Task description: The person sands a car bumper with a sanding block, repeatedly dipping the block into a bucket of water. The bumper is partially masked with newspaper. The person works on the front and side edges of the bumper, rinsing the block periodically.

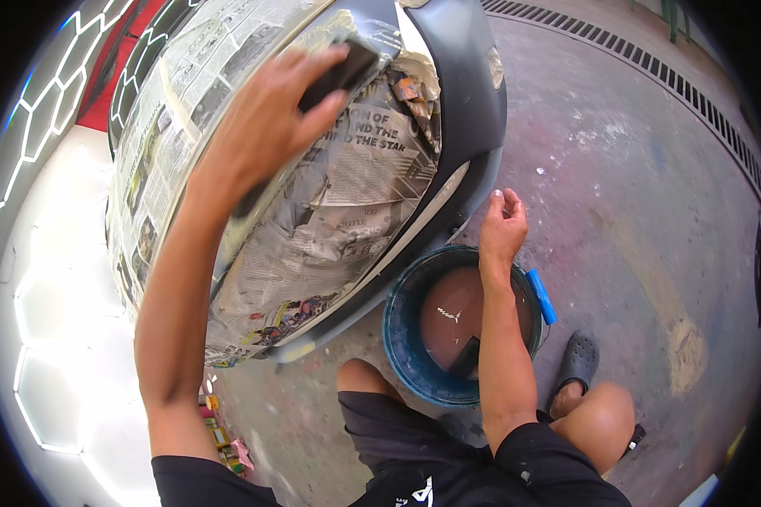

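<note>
1. Head view: I see the left hand (266, 122) holding a dark block (344, 72) under its palm.
2. The right hand (503, 226) curls loosely; its contents I cannot tell.
3. Around the grip, newspaper masking (347, 182) looks done; rubbing left, I cannot judge.

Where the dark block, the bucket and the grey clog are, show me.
Dark block (353, 69): head view, upper end.
Bucket (403, 325): head view, left inner wall.
Grey clog (579, 359): head view, toe part.

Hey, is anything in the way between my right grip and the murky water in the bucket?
Only the far rim of the bucket lies between the right grip and the murky water in this view; the blue handle is off to the right. Grip height can't be judged.
</note>
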Tool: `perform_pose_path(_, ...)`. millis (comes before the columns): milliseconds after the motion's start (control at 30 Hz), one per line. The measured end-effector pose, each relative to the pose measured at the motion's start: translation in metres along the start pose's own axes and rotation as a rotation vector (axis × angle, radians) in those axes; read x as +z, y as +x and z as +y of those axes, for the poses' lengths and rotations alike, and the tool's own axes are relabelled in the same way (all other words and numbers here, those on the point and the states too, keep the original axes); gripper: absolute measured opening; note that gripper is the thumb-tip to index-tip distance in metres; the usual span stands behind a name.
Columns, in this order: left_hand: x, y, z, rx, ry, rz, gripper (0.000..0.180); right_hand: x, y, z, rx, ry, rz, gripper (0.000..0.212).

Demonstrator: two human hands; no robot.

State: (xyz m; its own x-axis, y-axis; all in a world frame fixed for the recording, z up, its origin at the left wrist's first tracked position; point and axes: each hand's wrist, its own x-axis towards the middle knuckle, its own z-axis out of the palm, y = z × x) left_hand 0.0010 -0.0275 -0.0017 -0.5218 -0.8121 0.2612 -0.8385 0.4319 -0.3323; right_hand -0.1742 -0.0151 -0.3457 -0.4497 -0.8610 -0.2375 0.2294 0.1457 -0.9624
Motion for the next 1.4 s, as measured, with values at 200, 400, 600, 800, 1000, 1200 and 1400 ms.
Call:
perform_pose_path(200, 0.002, 0.009, -0.005, -0.007, -0.089, 0.040, 0.051, 0.009, -0.009, 0.002, -0.055, -0.014, -0.036, 0.042)
perform_pose_path(400, 0.000, -0.015, 0.008, -0.022, -0.085, -0.002, 0.054, -0.004, 0.009, 0.005, -0.031, 0.020, 0.026, 0.042)
perform_pose_path(600, 0.005, 0.022, -0.034, -0.027, -0.053, 0.041, 0.055, 0.012, -0.018, 0.005, -0.036, 0.011, -0.026, 0.043)
perform_pose_path(800, -0.003, -0.041, 0.014, -0.089, -0.083, -0.039, 0.055, -0.003, 0.012, 0.009, -0.040, -0.015, 0.034, 0.043)
perform_pose_path(1000, -0.002, 0.006, -0.043, 0.016, -0.008, 0.032, 0.054, 0.017, -0.025, 0.004, -0.049, 0.018, -0.068, 0.041)
perform_pose_path(1200, -0.010, -0.064, 0.007, -0.043, -0.062, -0.004, 0.054, -0.001, 0.006, 0.008, -0.029, 0.034, 0.002, 0.043)
perform_pose_path(1400, -0.018, 0.008, -0.024, -0.128, -0.037, -0.021, 0.054, 0.010, -0.015, 0.007, -0.009, 0.047, -0.037, 0.043)
